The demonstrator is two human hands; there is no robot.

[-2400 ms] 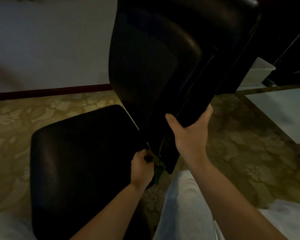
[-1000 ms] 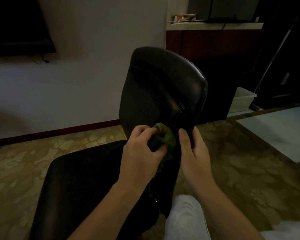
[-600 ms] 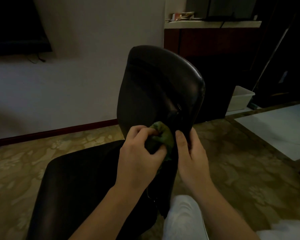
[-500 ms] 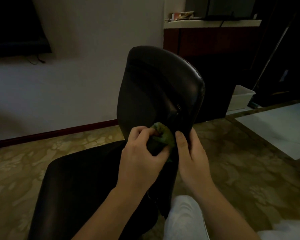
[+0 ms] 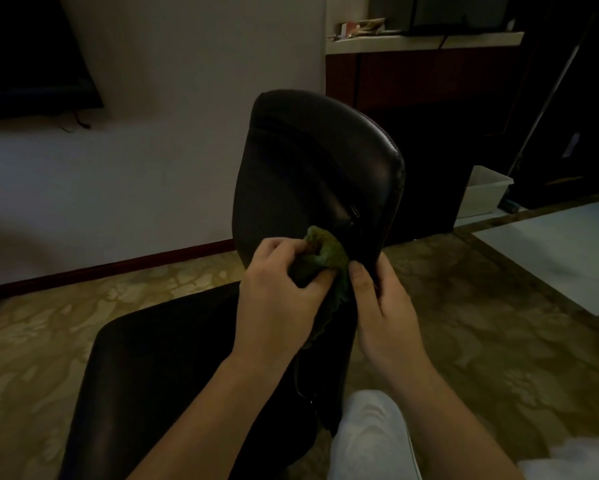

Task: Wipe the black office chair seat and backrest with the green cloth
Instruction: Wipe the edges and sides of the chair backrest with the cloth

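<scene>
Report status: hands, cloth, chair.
Left hand grips green cloth at lower backrest. Right hand holds backrest edge. Nothing seen in the way.

No text, brand, number or sign is showing clearly enough to be read from where I am standing. A red-and-white packet (image 5: 351,28) is lying on the pale counter (image 5: 464,39) at upper right, and whatever is printed on it is blurring past reading. A small pale tag (image 5: 572,144) is sitting on the dark panel (image 5: 592,81) at far right, and it is too small and dim to make out.
</scene>
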